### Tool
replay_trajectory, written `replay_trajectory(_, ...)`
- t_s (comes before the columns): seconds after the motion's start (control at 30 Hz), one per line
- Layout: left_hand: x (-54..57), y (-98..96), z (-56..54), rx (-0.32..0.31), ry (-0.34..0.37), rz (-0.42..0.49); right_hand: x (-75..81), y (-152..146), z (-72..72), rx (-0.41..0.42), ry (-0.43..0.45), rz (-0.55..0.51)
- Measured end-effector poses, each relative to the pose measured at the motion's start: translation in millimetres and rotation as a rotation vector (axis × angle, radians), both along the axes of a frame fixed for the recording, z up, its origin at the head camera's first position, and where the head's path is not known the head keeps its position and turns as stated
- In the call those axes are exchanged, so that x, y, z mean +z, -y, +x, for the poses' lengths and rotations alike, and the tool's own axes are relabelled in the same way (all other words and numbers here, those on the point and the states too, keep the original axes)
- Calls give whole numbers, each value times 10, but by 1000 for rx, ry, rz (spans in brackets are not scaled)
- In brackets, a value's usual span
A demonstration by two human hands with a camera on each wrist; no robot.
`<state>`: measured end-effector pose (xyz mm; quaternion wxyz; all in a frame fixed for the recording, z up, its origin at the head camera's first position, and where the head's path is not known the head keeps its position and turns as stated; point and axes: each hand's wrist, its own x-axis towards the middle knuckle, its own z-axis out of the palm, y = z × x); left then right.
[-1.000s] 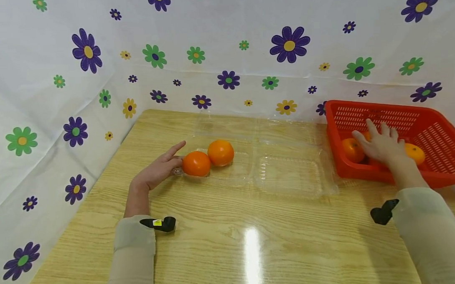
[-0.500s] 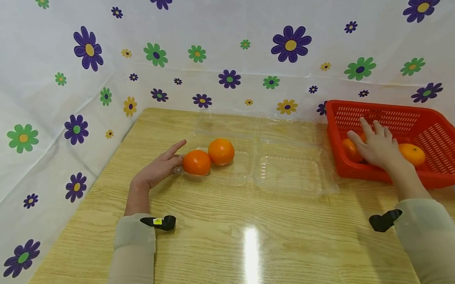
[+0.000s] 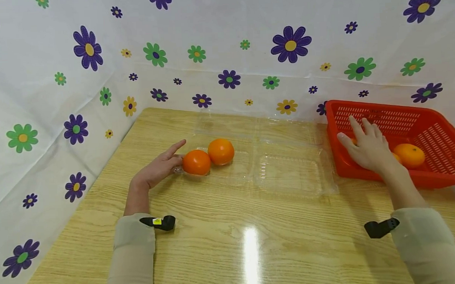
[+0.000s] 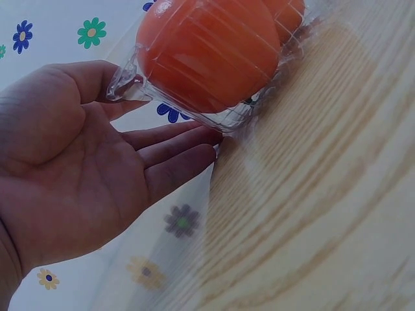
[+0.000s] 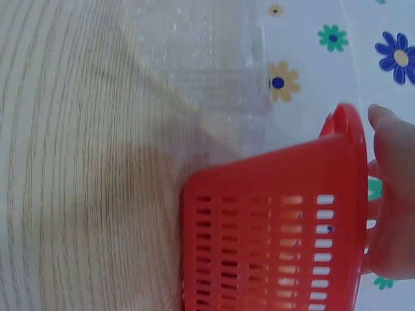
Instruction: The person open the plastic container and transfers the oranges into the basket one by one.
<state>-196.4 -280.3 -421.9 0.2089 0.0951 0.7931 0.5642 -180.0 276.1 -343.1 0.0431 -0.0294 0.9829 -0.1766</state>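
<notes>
In the head view my left hand [image 3: 158, 169] is at the left end of a clear plastic clamshell container [image 3: 240, 168] with two oranges in it, a front one [image 3: 196, 162] and another orange [image 3: 221, 151] behind it. The left wrist view shows thumb and index finger pinching the container's corner tab [image 4: 124, 83], the other fingers against its side. My right hand [image 3: 368, 149] is over the left part of a red basket [image 3: 432, 176], fingers spread and fairly straight. An orange beneath it is mostly hidden; another orange [image 3: 410, 155] lies to its right.
A second clear clamshell container [image 3: 289, 173] lies open between the first container and the basket, lid toward the back. A white flowered cloth [image 3: 209, 46] hangs behind and left of the wooden table [image 3: 212, 243].
My right hand has shifted left over the basket, uncovering more of the orange on its right. The left hand, the clamshell containers and the two oranges on the left stay put.
</notes>
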Motion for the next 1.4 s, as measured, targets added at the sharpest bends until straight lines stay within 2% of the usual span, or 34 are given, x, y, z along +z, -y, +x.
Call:
replay_trajectory(0.27,35,-21,-38,-3,-14,-20,9,199,78,37,-91,7)
replay_trajectory(0.57,53,-36,-114,-11,-19,-14,-12,436,170,84,-148,-23)
replay_trajectory(0.83,53,-76,-110,-10,1,-16,-145,589,312,92,-219,-174)
replay_trajectory(1.1,1,-80,-105,-11,-3,-12,-209,739,460,89,-219,-291)
replay_trajectory(1.23,-7,-58,-80,-16,-5,-20,-193,785,486,97,-228,-301)
replay_trajectory(1.4,-33,25,-14,-14,3,-43,-190,843,498,108,-196,-304)
